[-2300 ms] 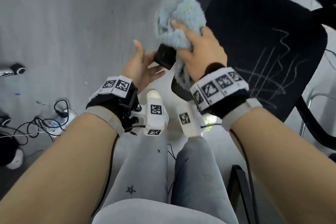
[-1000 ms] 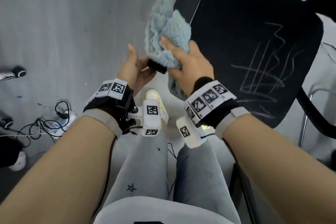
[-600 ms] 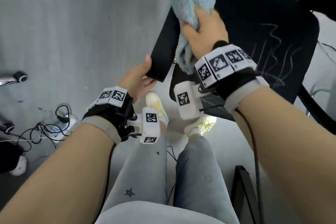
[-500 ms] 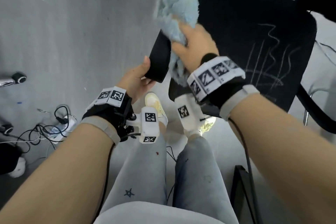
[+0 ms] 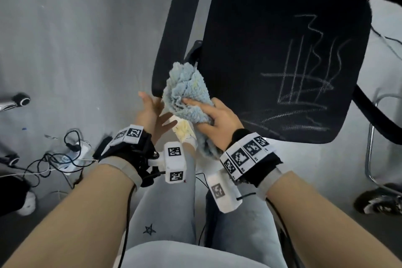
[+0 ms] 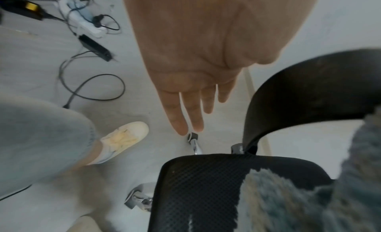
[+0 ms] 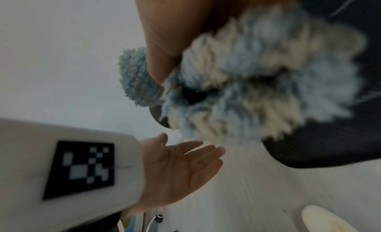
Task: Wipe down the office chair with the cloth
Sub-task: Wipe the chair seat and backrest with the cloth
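A black office chair (image 5: 282, 39) stands ahead of me, its mesh seat scribbled with pale chalk lines (image 5: 304, 80). Its left armrest (image 5: 171, 28) runs down to a rounded near end. My right hand (image 5: 217, 115) grips a fluffy light-blue cloth (image 5: 187, 93) bunched against that near end; the cloth (image 7: 257, 72) fills the right wrist view, blurred. My left hand (image 5: 152, 113) is just left of the cloth, palm turned to it, fingers straight and holding nothing. In the left wrist view the left hand (image 6: 195, 89) hangs apart from the armrest (image 6: 299, 92).
A power strip with tangled black cables (image 5: 65, 154) lies on the grey floor at the left. A chair caster (image 5: 21, 100) shows at the far left. Another chair's chrome frame (image 5: 369, 159) stands at the right. My legs and a pale shoe (image 5: 185, 135) are below the hands.
My right hand slid the cloth down the armrest from its upper part to its near end. My left hand let go of the armrest's tip and opened beside it.
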`<state>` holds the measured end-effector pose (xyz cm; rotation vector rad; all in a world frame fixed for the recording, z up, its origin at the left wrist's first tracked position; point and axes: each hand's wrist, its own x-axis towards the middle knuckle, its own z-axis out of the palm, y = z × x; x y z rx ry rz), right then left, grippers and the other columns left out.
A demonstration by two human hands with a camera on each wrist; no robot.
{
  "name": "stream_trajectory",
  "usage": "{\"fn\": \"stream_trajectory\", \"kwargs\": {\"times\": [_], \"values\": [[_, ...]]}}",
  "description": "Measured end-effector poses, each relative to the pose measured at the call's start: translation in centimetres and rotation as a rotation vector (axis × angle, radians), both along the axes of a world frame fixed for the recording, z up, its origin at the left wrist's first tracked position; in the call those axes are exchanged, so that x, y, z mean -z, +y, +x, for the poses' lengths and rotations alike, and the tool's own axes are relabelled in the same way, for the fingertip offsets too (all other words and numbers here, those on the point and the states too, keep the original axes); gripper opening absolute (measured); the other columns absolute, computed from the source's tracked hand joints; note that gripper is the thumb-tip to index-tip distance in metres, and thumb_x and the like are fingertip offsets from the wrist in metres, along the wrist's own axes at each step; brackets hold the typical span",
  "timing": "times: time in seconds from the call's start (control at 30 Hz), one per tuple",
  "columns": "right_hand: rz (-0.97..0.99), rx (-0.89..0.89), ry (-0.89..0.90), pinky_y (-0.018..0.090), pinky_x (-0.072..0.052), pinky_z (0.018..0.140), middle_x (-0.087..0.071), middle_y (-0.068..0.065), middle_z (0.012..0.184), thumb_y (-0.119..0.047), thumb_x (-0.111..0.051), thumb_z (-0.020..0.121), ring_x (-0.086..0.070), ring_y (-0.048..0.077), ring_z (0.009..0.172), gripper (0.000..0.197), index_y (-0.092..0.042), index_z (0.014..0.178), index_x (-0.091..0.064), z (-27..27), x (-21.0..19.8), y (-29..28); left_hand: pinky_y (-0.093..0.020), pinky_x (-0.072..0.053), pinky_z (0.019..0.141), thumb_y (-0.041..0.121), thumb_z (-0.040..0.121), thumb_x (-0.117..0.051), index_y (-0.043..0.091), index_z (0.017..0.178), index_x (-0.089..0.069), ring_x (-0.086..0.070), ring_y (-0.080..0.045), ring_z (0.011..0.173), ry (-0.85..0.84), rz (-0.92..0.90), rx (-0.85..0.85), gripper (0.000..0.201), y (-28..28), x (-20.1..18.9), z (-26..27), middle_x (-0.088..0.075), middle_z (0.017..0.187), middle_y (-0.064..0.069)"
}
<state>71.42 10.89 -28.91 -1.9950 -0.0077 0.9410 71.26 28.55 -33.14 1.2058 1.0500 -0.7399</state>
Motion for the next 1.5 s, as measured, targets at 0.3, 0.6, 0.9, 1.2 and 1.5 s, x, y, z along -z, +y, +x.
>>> {"fn": "stream_trajectory", "kwargs": {"times": [0.3,0.6,0.9,1.2,1.5], "values": [[-0.055,0.536,-0.056,0.030,-0.034,0.103,-0.038,0.010,0.133,-0.030,-0.053,0.091,-0.042,0.020,0.119,0.018,-0.028,0.105,-0.063,-3.0,2.6,-12.0,-0.031,-0.038,0.096,0.044,0.094,-0.041,0.022,0.137,-0.040,-0.041,-0.013,0.126,0.096,0.161,0.191,0.049,-8.5,2.4,-2.4,-0.038,0.145,0.004],[-0.265,0.645,-0.439,0.008,-0.033,0.090,-0.044,0.005,0.116,-0.038,-0.049,0.086,-0.046,0.005,0.105,0.046,-0.002,0.114,-0.058,1.1,2.9,-22.2,-0.046,0.008,0.113,0.037,0.089,-0.053,0.031,0.147,-0.003,0.021,-0.026,0.141,-0.124,0.284,0.609,0.076,-16.5,2.4,2.1,0.018,0.155,-0.006],[-0.604,-0.070,-0.339,0.052,0.003,0.111,-0.001,0.002,0.155,-0.052,-0.056,0.080,0.003,0.030,0.141,0.068,-0.045,0.139,-0.024,2.5,10.1,-22.2,-0.063,0.007,0.107,0.059,0.053,-0.077,0.024,0.143,0.022,0.029,-0.037,0.136,-0.061,0.734,1.059,0.138,-22.7,7.0,4.8,0.033,0.147,-0.018],[-0.810,-0.118,-0.387,0.058,0.009,0.109,0.012,0.003,0.156,-0.058,-0.025,0.091,0.013,0.036,0.140,0.060,-0.045,0.142,0.005,4.7,14.2,-21.4,-0.064,0.011,0.105,0.061,0.048,-0.078,0.016,0.139,0.029,0.030,-0.040,0.134,0.038,0.867,1.092,0.148,-23.8,9.8,4.9,0.034,0.145,-0.024],[-0.570,-0.286,-0.454,0.055,-0.001,0.109,-0.012,0.004,0.155,-0.053,-0.033,0.086,-0.004,0.029,0.142,0.063,-0.030,0.144,-0.021,0.4,13.7,-21.6,-0.054,0.023,0.105,0.085,0.068,-0.029,0.030,0.147,-0.004,-0.001,-0.034,0.143,-0.037,1.144,0.910,0.099,-25.4,10.2,4.2,-0.002,0.156,-0.015]]}}
